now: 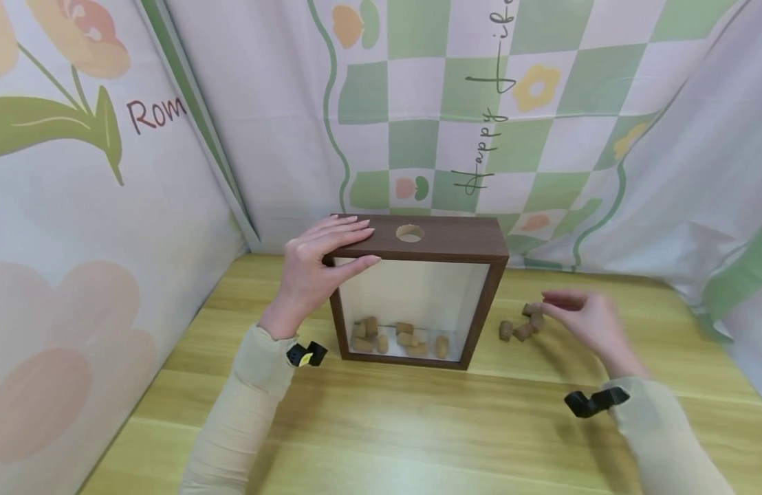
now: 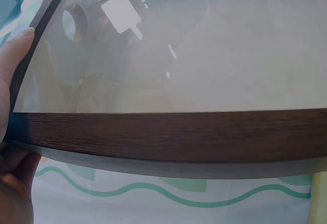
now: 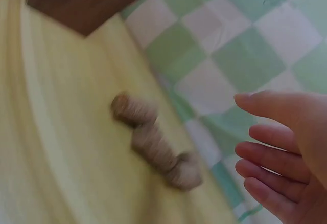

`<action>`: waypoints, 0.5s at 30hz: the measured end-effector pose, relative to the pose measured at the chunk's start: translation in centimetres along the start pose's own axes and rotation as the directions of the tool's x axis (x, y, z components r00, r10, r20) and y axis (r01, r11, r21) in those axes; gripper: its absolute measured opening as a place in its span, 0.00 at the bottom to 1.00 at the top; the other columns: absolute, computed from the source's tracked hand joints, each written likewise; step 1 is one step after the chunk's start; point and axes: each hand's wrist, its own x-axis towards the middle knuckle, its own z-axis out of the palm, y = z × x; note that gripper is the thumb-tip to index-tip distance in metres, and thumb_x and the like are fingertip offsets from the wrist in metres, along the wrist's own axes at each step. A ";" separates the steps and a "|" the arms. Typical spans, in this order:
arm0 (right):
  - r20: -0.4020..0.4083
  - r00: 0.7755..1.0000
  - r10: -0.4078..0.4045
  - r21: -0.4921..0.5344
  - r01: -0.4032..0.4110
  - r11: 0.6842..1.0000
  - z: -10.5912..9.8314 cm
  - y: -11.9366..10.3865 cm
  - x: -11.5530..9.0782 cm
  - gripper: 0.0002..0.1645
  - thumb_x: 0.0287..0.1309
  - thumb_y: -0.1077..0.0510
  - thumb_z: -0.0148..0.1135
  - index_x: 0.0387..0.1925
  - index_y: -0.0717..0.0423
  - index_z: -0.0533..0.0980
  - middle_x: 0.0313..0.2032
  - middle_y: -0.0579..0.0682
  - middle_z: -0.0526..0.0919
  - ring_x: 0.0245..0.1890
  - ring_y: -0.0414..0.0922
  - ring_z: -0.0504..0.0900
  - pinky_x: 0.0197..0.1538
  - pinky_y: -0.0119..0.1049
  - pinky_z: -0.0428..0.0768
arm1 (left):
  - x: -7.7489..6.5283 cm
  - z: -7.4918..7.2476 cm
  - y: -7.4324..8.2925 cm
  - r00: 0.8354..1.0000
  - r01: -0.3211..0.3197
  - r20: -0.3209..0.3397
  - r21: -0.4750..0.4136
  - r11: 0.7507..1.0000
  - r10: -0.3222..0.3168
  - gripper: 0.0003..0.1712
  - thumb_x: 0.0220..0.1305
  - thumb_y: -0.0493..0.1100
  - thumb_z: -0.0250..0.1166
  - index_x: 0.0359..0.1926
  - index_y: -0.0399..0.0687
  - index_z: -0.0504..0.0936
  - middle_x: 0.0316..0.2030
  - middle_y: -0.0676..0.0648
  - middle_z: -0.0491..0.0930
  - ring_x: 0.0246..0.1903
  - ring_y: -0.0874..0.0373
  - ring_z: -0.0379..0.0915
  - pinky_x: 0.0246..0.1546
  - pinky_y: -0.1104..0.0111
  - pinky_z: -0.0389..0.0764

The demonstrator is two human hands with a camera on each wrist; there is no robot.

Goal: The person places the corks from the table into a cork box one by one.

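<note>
A dark brown wooden shadow box (image 1: 483, 309) with a clear front and a round hole (image 1: 410, 234) in its top stands upright. Several wine corks (image 1: 408, 339) lie inside, on its floor. My left hand (image 1: 316, 258) grips the box's upper left corner, fingers along the top and thumb at the front edge; the left wrist view shows that thumb (image 2: 20, 45) against the frame. To the right of the box is a small group of loose corks (image 1: 523, 330). My right hand (image 1: 582, 323) is beside them, and in the right wrist view its thumb and fingers are apart, holding nothing.
The wood-grain table (image 1: 381, 426) runs under everything. Behind the box hangs a green and white checked curtain (image 1: 467, 144), and a flower-printed sheet (image 1: 96, 240) covers the left side. A black wrist camera (image 1: 594, 401) sits on each sleeve.
</note>
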 end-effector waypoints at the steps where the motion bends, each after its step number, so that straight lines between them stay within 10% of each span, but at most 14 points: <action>1: 0.007 1.000 0.014 -0.002 -0.014 1.000 0.2 0.6 0.0 0.33 0.67 0.40 0.66 0.59 0.62 0.80 0.53 0.61 0.84 0.50 0.48 0.83 0.51 0.32 0.81 | 0.0 0.0 0.0 1.000 0.001 0.000 0.000 1.000 -0.001 0.24 0.50 0.40 0.82 0.50 0.40 0.90 0.49 0.45 0.86 0.55 0.53 0.81 0.65 0.58 0.73; 6: 0.030 0.996 0.089 0.015 -0.090 0.996 1.4 2.8 0.1 0.40 0.65 0.34 0.65 0.61 0.64 0.78 0.56 0.66 0.81 0.58 0.65 0.77 0.57 0.62 0.76 | 0.0 -0.1 0.0 1.000 0.003 0.000 0.000 1.000 -0.003 0.24 0.50 0.41 0.82 0.50 0.41 0.90 0.50 0.45 0.86 0.55 0.53 0.81 0.65 0.58 0.73; 15: -0.014 0.984 0.178 -0.013 -0.178 0.984 2.8 3.7 0.1 0.44 0.61 0.31 0.67 0.58 0.66 0.80 0.55 0.70 0.80 0.57 0.67 0.76 0.53 0.61 0.77 | 0.0 0.0 0.0 1.000 -0.008 -0.005 -0.009 1.000 0.008 0.24 0.50 0.40 0.83 0.50 0.40 0.90 0.49 0.45 0.86 0.54 0.52 0.81 0.65 0.58 0.73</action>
